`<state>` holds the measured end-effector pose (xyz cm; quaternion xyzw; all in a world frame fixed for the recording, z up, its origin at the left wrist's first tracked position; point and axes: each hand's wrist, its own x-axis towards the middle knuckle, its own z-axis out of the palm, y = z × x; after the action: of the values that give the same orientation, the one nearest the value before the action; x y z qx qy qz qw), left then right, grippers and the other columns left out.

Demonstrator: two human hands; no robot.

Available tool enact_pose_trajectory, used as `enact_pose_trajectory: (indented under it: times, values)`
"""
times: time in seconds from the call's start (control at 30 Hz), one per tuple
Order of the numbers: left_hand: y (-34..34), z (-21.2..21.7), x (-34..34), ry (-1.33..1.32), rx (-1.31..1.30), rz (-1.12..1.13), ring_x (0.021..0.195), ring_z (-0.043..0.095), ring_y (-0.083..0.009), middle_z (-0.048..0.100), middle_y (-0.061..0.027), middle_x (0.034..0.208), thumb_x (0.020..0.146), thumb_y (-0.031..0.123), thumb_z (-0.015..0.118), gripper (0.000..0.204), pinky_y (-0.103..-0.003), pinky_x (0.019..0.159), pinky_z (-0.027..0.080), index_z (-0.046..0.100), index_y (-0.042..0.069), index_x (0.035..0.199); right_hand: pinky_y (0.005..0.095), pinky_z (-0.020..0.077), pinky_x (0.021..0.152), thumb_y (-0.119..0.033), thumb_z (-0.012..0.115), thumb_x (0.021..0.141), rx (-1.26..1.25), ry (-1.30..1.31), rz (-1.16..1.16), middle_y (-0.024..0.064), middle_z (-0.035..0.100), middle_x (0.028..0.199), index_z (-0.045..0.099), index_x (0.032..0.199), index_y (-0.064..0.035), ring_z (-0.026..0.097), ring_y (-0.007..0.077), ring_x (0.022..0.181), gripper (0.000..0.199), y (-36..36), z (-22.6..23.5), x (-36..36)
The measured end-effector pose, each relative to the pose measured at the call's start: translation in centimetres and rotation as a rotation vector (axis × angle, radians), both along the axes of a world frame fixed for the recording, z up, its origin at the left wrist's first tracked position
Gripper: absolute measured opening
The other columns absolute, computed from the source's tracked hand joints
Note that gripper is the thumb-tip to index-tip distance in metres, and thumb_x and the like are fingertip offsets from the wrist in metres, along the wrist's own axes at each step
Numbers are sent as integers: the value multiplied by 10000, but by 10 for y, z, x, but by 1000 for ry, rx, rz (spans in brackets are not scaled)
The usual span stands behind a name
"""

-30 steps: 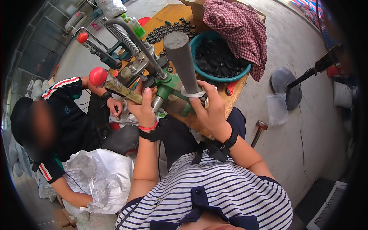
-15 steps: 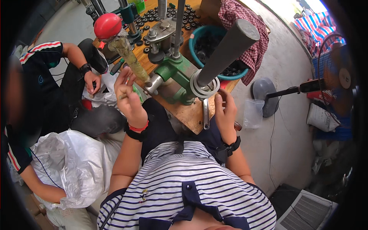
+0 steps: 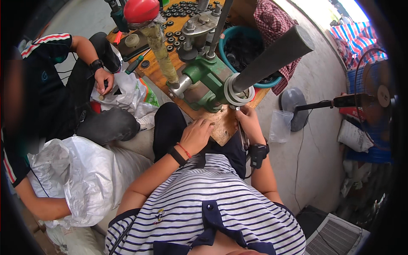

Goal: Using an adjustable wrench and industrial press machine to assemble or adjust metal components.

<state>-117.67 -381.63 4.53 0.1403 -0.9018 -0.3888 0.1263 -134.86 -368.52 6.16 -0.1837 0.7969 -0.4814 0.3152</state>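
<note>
A green hand press [image 3: 208, 80] stands on a wooden board, with a thick dark grey bar [image 3: 276, 57] and a taped lever [image 3: 160, 53] topped by a red knob [image 3: 141, 10]. My left hand [image 3: 196, 137] is at the left edge of the board's near corner [image 3: 224, 127], fingers bent together. A small dark bit shows at its fingertips, too small to name. Under the press's right end, my right hand [image 3: 251, 124] closes round a metal wrench [image 3: 243, 137] beside the board's right edge. The fingers partly cover the wrench's upper end.
Many small black round parts [image 3: 182, 9] lie on the table behind the press. A teal basin [image 3: 277, 80] holds dark parts, with a checked cloth [image 3: 272, 19] beside it. On the left sits a co-worker by a white sack [image 3: 100, 178]. A fan [image 3: 293, 106] stands at right.
My left hand has come down from beside the taped lever to the board's corner. The wrench has gone from lying on the board to my right hand, at the board's right edge.
</note>
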Motion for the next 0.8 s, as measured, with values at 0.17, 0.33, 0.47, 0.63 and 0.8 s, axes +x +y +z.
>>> enact_pose_trajectory:
  times: [0.17, 0.33, 0.47, 0.63, 0.8]
  values:
    - [-8, 7, -4, 217, 76, 193, 919, 556, -343, 565, -171, 985, 904, 146, 480, 205, -400, 798, 453, 556, 11, 1038, 198, 337, 430, -61, 534, 860, -419, -444, -105, 10, 479, 693, 510, 1089, 57, 440, 66, 477, 259, 64, 56, 33]
    - [-36, 9, -37, 281, -90, 282, 980, 525, -346, 549, -165, 1039, 827, 26, 500, 273, -400, 851, 429, 549, 4, 1094, 206, 331, 469, -163, 518, 937, -49, -47, 31, -9, 488, 705, 539, 1113, 25, 401, 47, 518, 258, 85, 50, 40]
    - [-49, 9, -62, 310, -201, 229, 1001, 511, -347, 543, -152, 1055, 723, -67, 518, 343, -410, 871, 419, 565, 6, 1054, 219, 389, 503, -170, 567, 914, -77, 252, 279, 6, 559, 725, 487, 1177, 13, 441, 58, 545, 330, 72, 53, 52]
    - [-55, -17, -63, 294, -319, 137, 994, 519, -343, 543, -149, 1067, 670, -50, 575, 353, -412, 874, 421, 576, -1, 1020, 241, 426, 511, -198, 575, 912, 15, -104, 257, 31, 576, 678, 495, 1095, 15, 526, 77, 544, 292, 41, 78, 52]
    - [-46, -1, -53, 355, -352, 193, 1014, 536, -306, 566, -115, 1079, 748, 17, 553, 257, -388, 876, 429, 599, 1, 1000, 265, 442, 515, -200, 571, 911, -11, 18, 333, 58, 588, 655, 504, 1025, 28, 599, 124, 542, 263, 22, 89, 45]
